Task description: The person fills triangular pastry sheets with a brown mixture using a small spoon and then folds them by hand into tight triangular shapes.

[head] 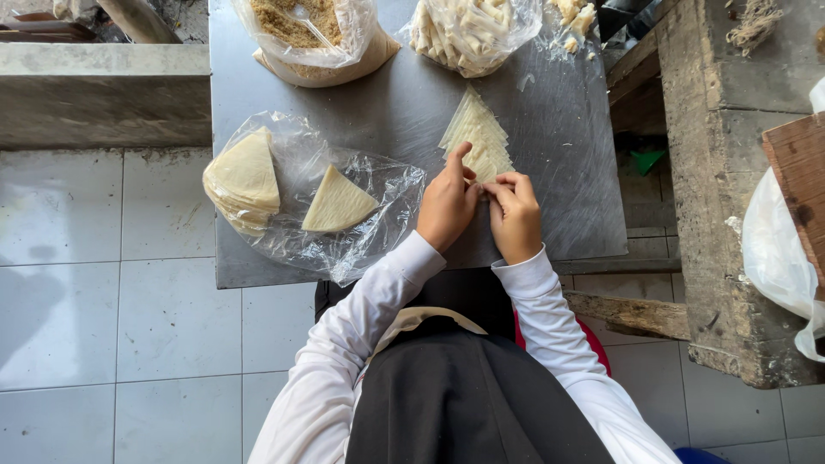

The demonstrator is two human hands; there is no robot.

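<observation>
I see a grey metal table point(387, 112) filling the upper middle of the view, set over a white tiled floor point(103, 326). To the right stands a rough concrete block point(730, 215) with a white plastic bag point(778, 258) against it. On the table's left lies a clear plastic sheet point(344, 249) bearing a thick stack of triangular wrappers point(243, 179) and one single triangular wrapper point(337, 203) beside it. At the far edge sit a bag of brown crumbly filling point(305, 30) and a bag of rolled pastries point(468, 30). Nearer me, a fanned pile of pale triangular sheets point(477, 129) lies on the metal, its lower end under my hands. My left hand point(447, 204) rests on that pile with its index finger stretched out along the sheets, the others curled in. My right hand point(514, 215) touches the left, its fingertips pressed together, pinching the edge of the bottom sheet against the left thumb.
</observation>
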